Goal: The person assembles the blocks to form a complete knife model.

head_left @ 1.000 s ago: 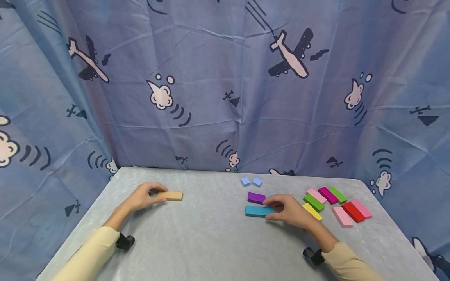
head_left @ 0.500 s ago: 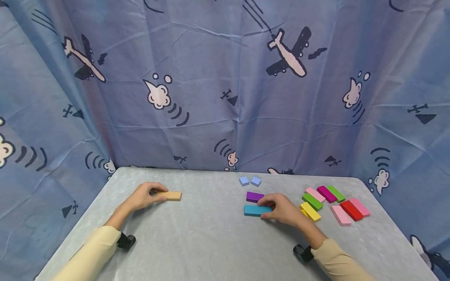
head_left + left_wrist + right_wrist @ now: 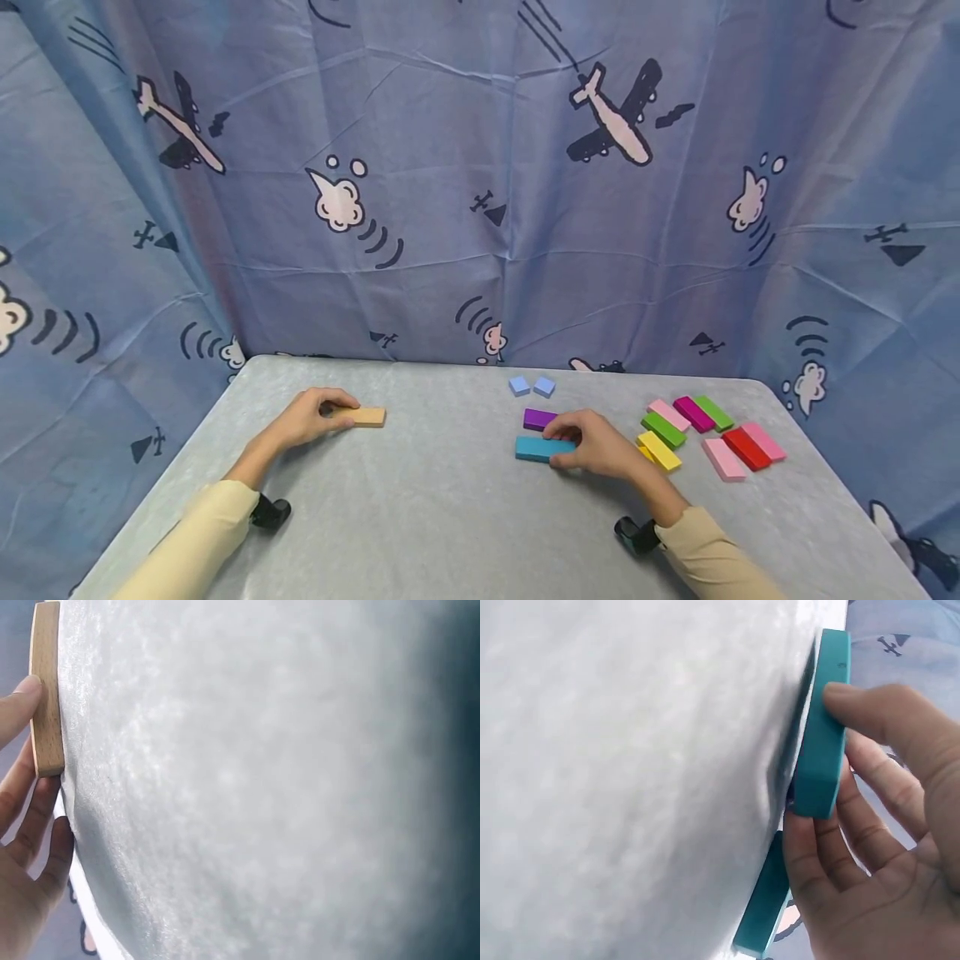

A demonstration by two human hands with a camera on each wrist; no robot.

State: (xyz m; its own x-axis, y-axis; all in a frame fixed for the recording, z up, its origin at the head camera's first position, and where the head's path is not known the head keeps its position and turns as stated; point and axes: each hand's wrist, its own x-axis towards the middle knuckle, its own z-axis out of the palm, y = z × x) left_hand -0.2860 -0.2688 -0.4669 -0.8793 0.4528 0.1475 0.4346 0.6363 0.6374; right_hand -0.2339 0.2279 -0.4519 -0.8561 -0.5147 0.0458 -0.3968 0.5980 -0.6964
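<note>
My left hand (image 3: pixel 311 417) pinches one end of a plain wooden block (image 3: pixel 369 417), thumb on its near side. In the left wrist view the thumb presses the long face of this wooden block (image 3: pixel 46 690), with the other fingers behind it. On the right, my right hand (image 3: pixel 596 446) grips the right end of a teal block (image 3: pixel 534 449) between thumb and fingers. A dark shadow runs beside this teal block (image 3: pixel 823 742) in the right wrist view. Below it there lies a second teal block (image 3: pixel 763 904), hidden behind the hand in the head view. Just beyond sits a purple block (image 3: pixel 537 419).
Two small light-blue blocks (image 3: pixel 543 387) lie near the table's back edge. Yellow blocks (image 3: pixel 660 452), a green block (image 3: pixel 663 430), a red block (image 3: pixel 746 450) and several pink ones spread over the right of the grey table (image 3: pixel 420 517). A patterned curtain (image 3: pixel 420 208) hangs behind.
My right hand has moved left along the teal block, which has shifted slightly left. More of the yellow blocks shows behind the hand. The left hand and wooden block have stayed in place.
</note>
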